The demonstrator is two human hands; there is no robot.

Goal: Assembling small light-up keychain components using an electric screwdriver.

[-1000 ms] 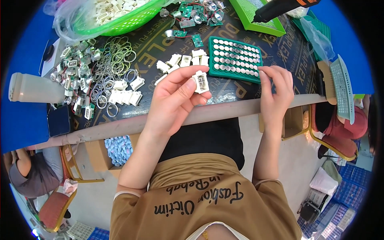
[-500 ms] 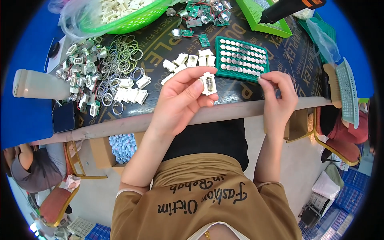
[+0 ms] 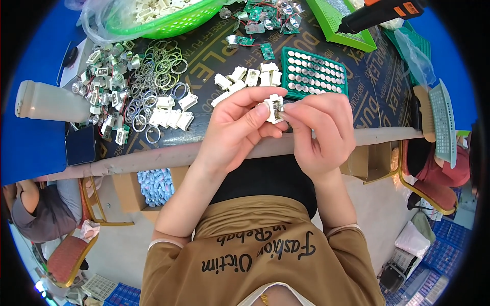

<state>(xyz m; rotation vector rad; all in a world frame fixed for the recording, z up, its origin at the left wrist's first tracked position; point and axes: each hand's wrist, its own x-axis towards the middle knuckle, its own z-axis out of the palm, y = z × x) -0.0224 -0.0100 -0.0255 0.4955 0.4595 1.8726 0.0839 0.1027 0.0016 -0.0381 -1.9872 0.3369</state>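
Observation:
My left hand [image 3: 232, 127] pinches a small white plastic housing [image 3: 274, 113] with metal contacts inside, its open side turned toward my right hand. My right hand [image 3: 326, 127] is closed at the housing's right side, its thumb and forefinger pinching a small silvery button cell [image 3: 280, 108], mostly hidden by the fingertips. Just beyond the hands lies a dark green tray [image 3: 285, 81] with rows of round silver button cells [image 3: 316, 73]. Several more white housings [image 3: 251, 77] lie left of the tray.
Wired circuit parts [image 3: 104, 86], key rings [image 3: 166, 58] and finished-looking white pieces [image 3: 171, 119] crowd the left. A green basket [image 3: 178, 25] of white parts and more circuit boards [image 3: 268, 23] stand at the back. A black tool [image 3: 380, 18] overhangs a lime tray [image 3: 334, 38]. A whitish bottle [image 3: 51, 102] lies left.
My right hand has moved left from the green tray's near right corner to the housing in my left hand. The left hand keeps its hold, shifted slightly right.

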